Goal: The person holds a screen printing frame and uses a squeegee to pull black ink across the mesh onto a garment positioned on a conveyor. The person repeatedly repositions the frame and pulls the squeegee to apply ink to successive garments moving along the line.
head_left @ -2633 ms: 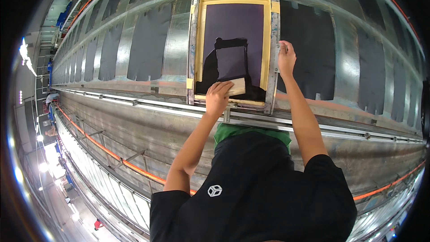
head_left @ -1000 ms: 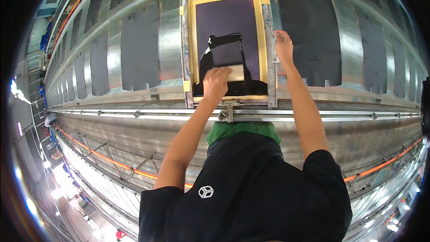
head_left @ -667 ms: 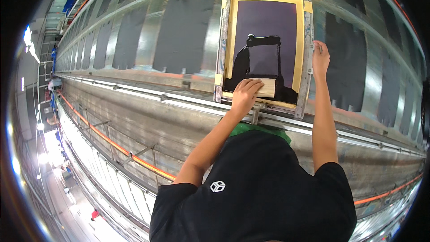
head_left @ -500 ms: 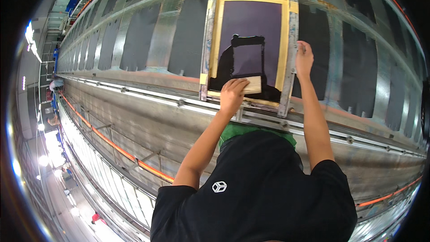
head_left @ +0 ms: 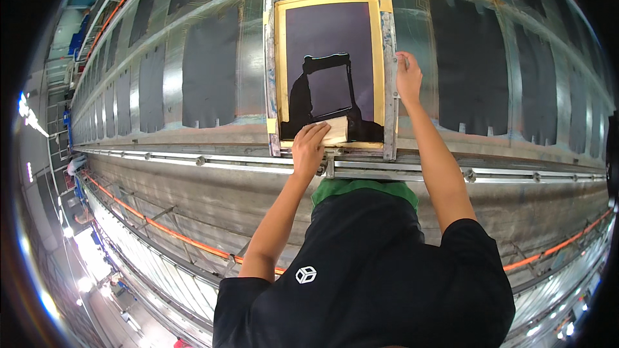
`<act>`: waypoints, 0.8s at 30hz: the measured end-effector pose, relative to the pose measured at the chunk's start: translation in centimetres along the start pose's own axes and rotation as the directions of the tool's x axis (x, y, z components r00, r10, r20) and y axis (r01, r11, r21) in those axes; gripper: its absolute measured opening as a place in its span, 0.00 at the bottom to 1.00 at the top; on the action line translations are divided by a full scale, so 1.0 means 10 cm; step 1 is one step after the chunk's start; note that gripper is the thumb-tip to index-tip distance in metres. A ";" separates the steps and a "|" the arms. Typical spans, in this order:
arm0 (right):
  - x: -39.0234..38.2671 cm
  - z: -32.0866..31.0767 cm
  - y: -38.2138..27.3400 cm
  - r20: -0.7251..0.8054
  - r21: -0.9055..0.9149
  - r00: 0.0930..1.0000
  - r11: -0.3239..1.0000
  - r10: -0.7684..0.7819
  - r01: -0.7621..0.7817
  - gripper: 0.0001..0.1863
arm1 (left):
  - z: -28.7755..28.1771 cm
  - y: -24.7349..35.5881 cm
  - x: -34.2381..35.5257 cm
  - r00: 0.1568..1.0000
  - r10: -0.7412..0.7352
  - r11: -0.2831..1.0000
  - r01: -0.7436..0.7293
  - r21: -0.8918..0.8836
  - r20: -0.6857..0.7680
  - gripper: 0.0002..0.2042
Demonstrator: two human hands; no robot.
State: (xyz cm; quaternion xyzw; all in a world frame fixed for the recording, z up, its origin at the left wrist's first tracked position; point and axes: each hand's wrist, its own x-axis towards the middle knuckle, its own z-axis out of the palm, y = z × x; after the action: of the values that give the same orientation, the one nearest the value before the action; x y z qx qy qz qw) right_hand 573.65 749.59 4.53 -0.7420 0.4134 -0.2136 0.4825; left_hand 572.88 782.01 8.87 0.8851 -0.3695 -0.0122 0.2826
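A screen-printing frame (head_left: pixel 389 103) with a worn metal rim and yellow tape inside it lies across the long table in front of me. Wet black ink (head_left: pixel 300 100) sits on its purple-grey mesh (head_left: pixel 329 26), around a paler rectangle and along the near end. My left hand (head_left: pixel 309 148) is closed on a squeegee with a pale wooden handle (head_left: pixel 336 131), which rests in the ink at that near end. Its blade is hidden. At the frame's right side, my right hand (head_left: pixel 409 77) has its fingers curled against the outer edge.
Dark fabric panels (head_left: pixel 209 67) lie in rows on the shiny table, left and right of the frame. A metal rail (head_left: pixel 245 162) with several stops runs along the table's near edge. Behind me, an orange pipe (head_left: pixel 161 219) follows the walkway.
The frame and both hands sit further left in the picture, and more of the dark panel on the right shows. The squeegee stays at the near end, its handle now tilted.
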 end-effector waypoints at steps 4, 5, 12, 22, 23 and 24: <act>0.04 0.04 0.06 0.023 -0.103 0.998 0.993 0.062 -0.059 0.16 | 0.00 -0.04 -0.12 0.992 0.118 0.993 -0.119 0.015 0.048 0.25; 0.06 0.05 0.09 0.017 -0.105 0.999 0.993 0.049 -0.047 0.16 | 0.02 -0.03 -0.07 0.992 0.120 0.992 -0.120 0.022 0.034 0.23; 0.11 0.01 0.07 0.070 -0.188 0.996 0.981 0.059 -0.045 0.14 | 0.14 -0.43 1.13 0.995 0.081 0.996 -0.083 -0.024 -0.062 0.19; 0.09 0.04 0.09 0.082 -0.047 0.984 0.987 0.159 -0.156 0.13 | 0.26 -0.41 0.94 0.979 0.202 0.977 -0.199 0.077 -0.037 0.17; 0.08 0.05 0.10 0.075 -0.047 0.990 0.993 0.116 -0.113 0.13 | 0.20 -0.32 0.78 0.984 0.176 0.982 -0.174 0.076 -0.024 0.17; 0.10 0.05 0.14 0.060 -0.050 0.996 0.996 0.072 -0.069 0.13 | 0.17 -0.24 0.68 0.988 0.157 0.985 -0.156 0.069 -0.013 0.17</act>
State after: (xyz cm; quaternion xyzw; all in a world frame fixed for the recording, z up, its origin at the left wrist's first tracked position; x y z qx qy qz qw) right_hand 573.98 748.78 2.97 -0.7448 0.4291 -0.1633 0.4843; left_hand 578.96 778.08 7.51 0.8626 -0.4354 0.0306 0.2557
